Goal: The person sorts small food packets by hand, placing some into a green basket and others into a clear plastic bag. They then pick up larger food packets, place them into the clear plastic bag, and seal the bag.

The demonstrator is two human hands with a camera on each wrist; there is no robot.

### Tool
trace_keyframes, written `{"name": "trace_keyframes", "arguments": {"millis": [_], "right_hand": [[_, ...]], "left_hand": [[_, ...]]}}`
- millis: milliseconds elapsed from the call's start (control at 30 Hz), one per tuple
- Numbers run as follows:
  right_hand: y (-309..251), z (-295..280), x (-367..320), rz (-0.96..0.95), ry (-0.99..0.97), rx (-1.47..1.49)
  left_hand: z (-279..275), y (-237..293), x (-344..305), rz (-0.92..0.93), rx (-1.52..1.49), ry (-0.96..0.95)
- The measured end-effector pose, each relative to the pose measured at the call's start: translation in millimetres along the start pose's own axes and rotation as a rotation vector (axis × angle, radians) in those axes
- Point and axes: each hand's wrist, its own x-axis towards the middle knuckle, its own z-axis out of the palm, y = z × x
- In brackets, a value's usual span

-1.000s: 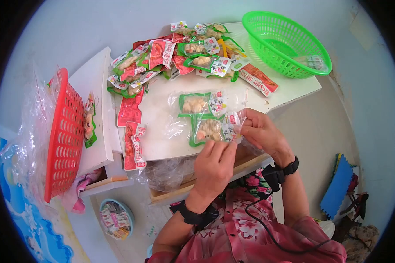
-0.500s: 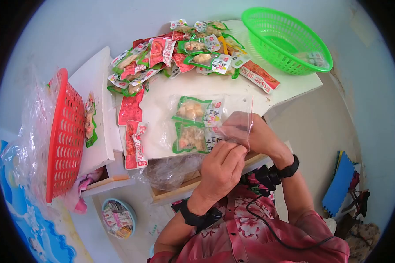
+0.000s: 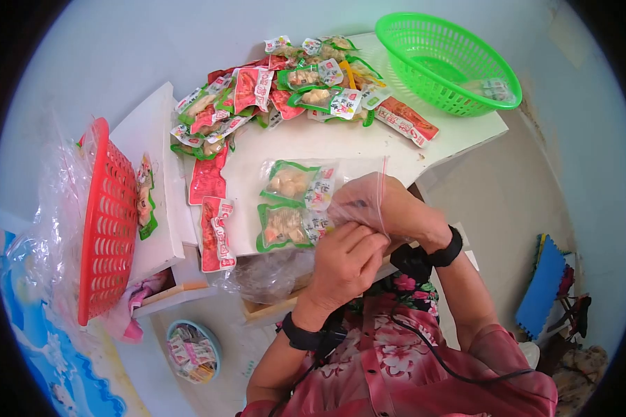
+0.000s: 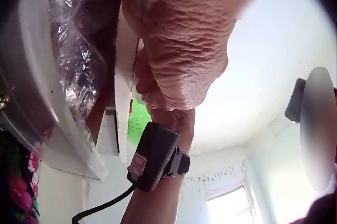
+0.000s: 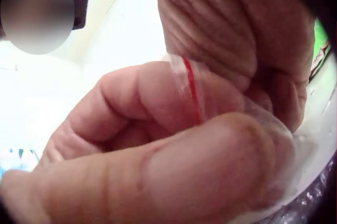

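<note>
A clear zip bag (image 3: 351, 165) with a red line along its mouth lies over the front of the white table. Inside it are two green-edged food packs, the upper pack (image 3: 289, 182) and the lower pack (image 3: 283, 226), side by side with pale pieces showing. My left hand (image 3: 348, 264) pinches the near corner of the bag's mouth between thumb and fingers. My right hand (image 3: 379, 201) reaches through the mouth into the bag, beside the packs' white printed ends. Its fingertips are hidden, and I cannot tell whether they grip a pack.
Red and green food packs (image 3: 254, 90) are piled at the table's back. A green basket (image 3: 445, 66) stands at the back right, holding a bagged pack. A red basket (image 3: 108, 222) tilts at the left. Crumpled plastic (image 3: 264, 274) fills an open drawer at the table's front.
The lower pack, pinched at the mouth by my right hand a second ago, has slid left beside the other pack. My right hand has gone inside the bag, and bag and packs have shifted left.
</note>
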Motion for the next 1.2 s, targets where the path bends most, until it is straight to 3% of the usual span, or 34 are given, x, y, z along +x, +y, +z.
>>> {"name": "trace_keyframes", "arguments": {"millis": [67, 167, 300, 400, 533, 667, 800, 967, 1067, 1200], "right_hand": [[-5, 2, 2, 0.015, 0.080, 0.043], [23, 6, 10, -0.219, 0.175, 0.012], [7, -51, -2, 0.098, -0.275, 0.080], [-10, -91, -12, 0.205, -0.270, 0.293], [-13, -108, 15, 0.229, 0.086, 0.428], [35, -77, 67, -0.020, 0.374, -0.103], [18, -62, 79, -0.075, 0.358, -0.429], [69, -54, 100, -0.110, 0.485, -0.479], [44, -60, 79, 0.157, 0.536, 0.157], [61, -61, 43, 0.085, 0.712, 0.442]], "left_hand": [[-2, -1, 3, -0.007, 0.019, -0.003], [-2, -6, 15, -0.031, 0.050, -0.008], [-3, -7, 19, -0.127, 0.035, -0.029], [-5, -7, 15, -0.177, -0.029, -0.014], [-3, -8, 14, -0.195, -0.054, 0.004], [-1, -8, 12, -0.233, -0.056, 0.008], [-1, -8, 10, -0.201, -0.047, 0.031], [-2, -7, 10, -0.202, -0.058, 0.025], [-3, -8, 9, -0.187, -0.056, 0.019], [-2, -8, 9, -0.160, -0.051, 0.023]]}}
